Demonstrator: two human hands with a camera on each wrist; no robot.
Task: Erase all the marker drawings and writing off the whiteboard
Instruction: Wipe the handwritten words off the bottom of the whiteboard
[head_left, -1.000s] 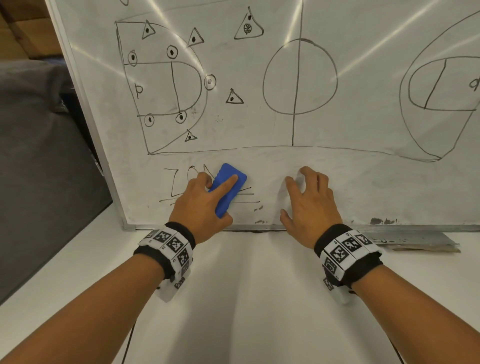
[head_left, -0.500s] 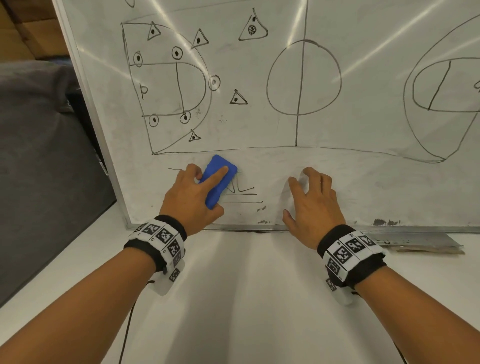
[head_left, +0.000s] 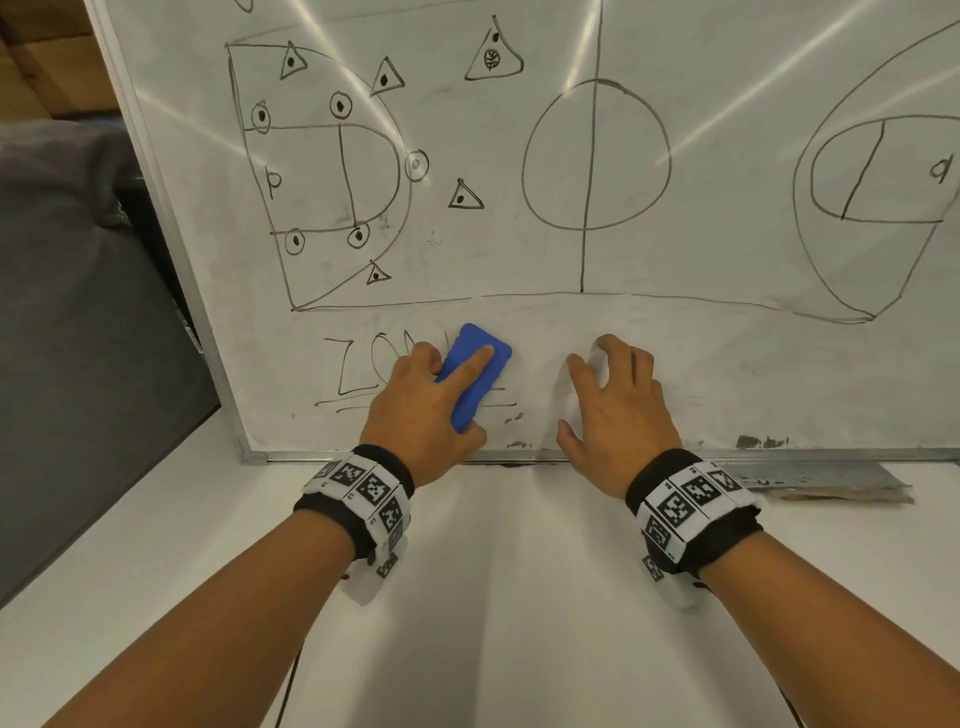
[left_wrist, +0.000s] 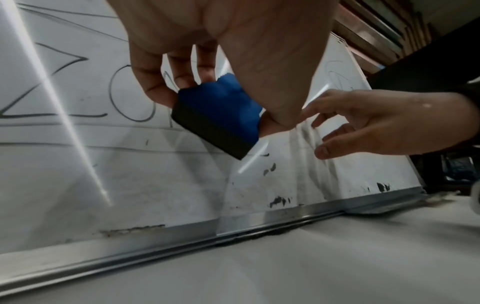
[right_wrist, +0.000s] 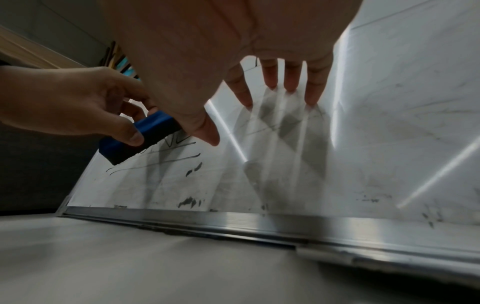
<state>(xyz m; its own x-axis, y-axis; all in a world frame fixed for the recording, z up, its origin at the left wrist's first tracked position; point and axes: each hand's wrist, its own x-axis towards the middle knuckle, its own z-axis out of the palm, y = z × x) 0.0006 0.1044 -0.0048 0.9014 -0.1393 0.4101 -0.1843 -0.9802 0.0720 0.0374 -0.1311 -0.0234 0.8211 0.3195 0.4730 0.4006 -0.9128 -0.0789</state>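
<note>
The whiteboard (head_left: 727, 364) stands upright on a white table. It bears a court sketch (head_left: 322, 176) with dotted circles and triangles, a centre circle (head_left: 595, 156), and a second court (head_left: 878, 208) at the right. Underlined letters "ZO" (head_left: 363, 369) sit low on the left. My left hand (head_left: 457, 371) grips a blue eraser (head_left: 475, 374) (left_wrist: 218, 115) (right_wrist: 145, 133), its dark felt side against the board just right of those letters. My right hand (head_left: 608, 400) rests its spread fingertips (right_wrist: 270, 82) on the board beside it and holds nothing.
Dark marker smudges (head_left: 761, 441) dot the board's lower edge above its metal rail (head_left: 831, 480). The white table (head_left: 493, 597) runs from the board toward me. Grey fabric (head_left: 78, 312) fills the space left of the board's frame.
My left hand slid the eraser left over the letters, then back to the right. The right hand stayed pressed in place.
</note>
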